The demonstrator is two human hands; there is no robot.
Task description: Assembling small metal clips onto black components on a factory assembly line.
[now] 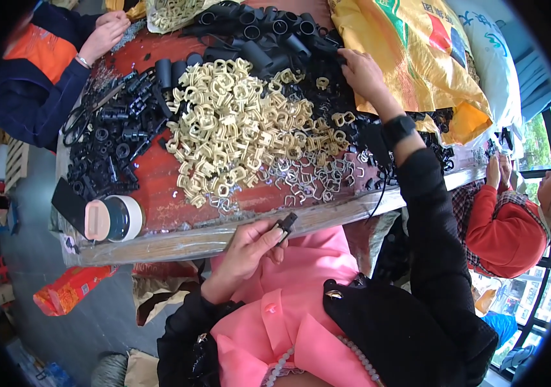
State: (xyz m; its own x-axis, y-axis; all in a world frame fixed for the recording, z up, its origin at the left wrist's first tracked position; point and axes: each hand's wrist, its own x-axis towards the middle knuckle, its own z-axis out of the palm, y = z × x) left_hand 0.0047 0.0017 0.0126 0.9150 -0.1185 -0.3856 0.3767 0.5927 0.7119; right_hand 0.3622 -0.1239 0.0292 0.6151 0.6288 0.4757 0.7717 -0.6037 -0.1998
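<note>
Just in front of the table's near edge, my left hand (pixel 254 244) is closed around a small black plastic part (pixel 286 226), held between thumb and fingers. My right hand (pixel 360 72) reaches far across to the black parts (pixel 337 97) beside the yellow sack. Its fingertips meet dark pieces there, and I cannot make out whether it grips one. Between my hands lies a large heap of cream plastic clips (pixel 224 122). Bent silver metal clips (pixel 308 177) are strewn along the heap's near right side.
Black fittings (pixel 111 145) cover the table's left side, near a lidded cup (pixel 120 218). Black tubes (pixel 269 55) lie at the back. A yellow sack (pixel 411 51) stands at right. One person's hands (pixel 104 35) work at far left; another person (pixel 504 222) sits at right.
</note>
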